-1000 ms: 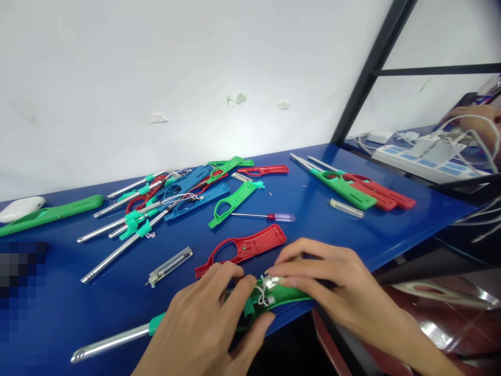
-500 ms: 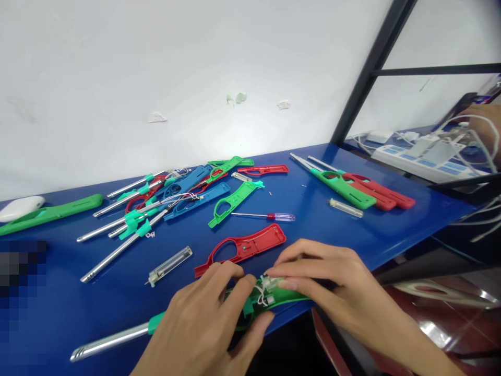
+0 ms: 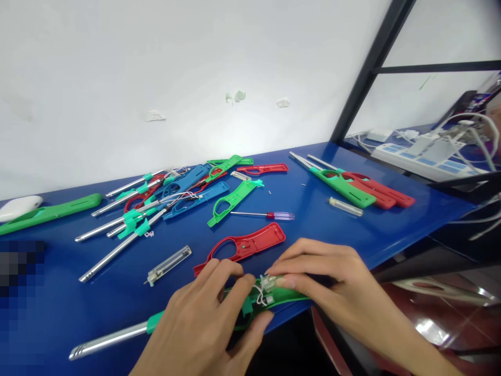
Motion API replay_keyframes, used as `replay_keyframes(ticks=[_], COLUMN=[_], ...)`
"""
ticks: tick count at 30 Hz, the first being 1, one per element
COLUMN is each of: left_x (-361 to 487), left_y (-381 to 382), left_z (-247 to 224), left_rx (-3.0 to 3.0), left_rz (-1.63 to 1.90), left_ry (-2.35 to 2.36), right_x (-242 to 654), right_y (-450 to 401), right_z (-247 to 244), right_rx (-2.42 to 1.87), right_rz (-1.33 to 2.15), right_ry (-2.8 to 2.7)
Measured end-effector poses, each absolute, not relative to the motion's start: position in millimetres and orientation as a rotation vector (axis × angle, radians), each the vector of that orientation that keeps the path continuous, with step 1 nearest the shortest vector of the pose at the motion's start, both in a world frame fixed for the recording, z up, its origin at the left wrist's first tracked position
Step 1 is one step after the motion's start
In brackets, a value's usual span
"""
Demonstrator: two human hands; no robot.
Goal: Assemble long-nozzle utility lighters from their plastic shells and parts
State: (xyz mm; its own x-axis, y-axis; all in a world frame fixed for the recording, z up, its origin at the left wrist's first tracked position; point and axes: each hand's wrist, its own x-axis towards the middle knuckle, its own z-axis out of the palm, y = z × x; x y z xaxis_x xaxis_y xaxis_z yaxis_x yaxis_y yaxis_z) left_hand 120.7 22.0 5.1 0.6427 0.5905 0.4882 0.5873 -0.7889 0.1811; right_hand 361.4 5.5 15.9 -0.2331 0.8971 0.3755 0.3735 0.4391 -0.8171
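Observation:
At the front edge of the table lies an opened green lighter [image 3: 287, 296] with a long metal tube [image 3: 109, 339] pointing left. My left hand [image 3: 207, 308] is closed around its handle, fingers on the far side and thumb on the near side. Between the thumb and fingers of my right hand [image 3: 317, 271] is a clear fuel tank [image 3: 268, 282], pinched at the green shell. White wires [image 3: 259, 295] curl beside the tank inside the shell. Just behind my hands rests a red handle half [image 3: 250, 244]. A loose clear tank [image 3: 169, 265] lies to the left.
Several lighter parts with metal tubes [image 3: 121, 224] are heaped at the back left. A screwdriver [image 3: 274, 215] lies mid-table near a green handle half [image 3: 230, 202]. Assembled lighters [image 3: 352, 190] and another tank [image 3: 345, 207] sit at right. A power strip [image 3: 422, 161] is beyond the black frame [image 3: 371, 73].
The view has shifted very slightly. Both hands keep their hold, with the right fingers barely moved at the tank. A person's hand at the far right has mostly gone out of view.

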Motion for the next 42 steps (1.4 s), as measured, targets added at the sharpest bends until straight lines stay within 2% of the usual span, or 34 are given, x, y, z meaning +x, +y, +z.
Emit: replay_keyframes(ticks=[14, 32, 42], left_x=[119, 121, 118], left_y=[23, 22, 21], left_z=[2, 4, 3], left_rx=[2.848, 2.818, 2.844], left_rz=[0.86, 0.802, 0.838], left_ry=[1.019, 1.028, 1.013], right_x=[360, 363, 381], right_y=[6, 8, 11], right_z=[16, 13, 12], right_rx=[-1.124, -1.08, -0.969], right_rz=[0.821, 0.748, 0.459], right_ry=[-1.732, -1.769, -2.189])
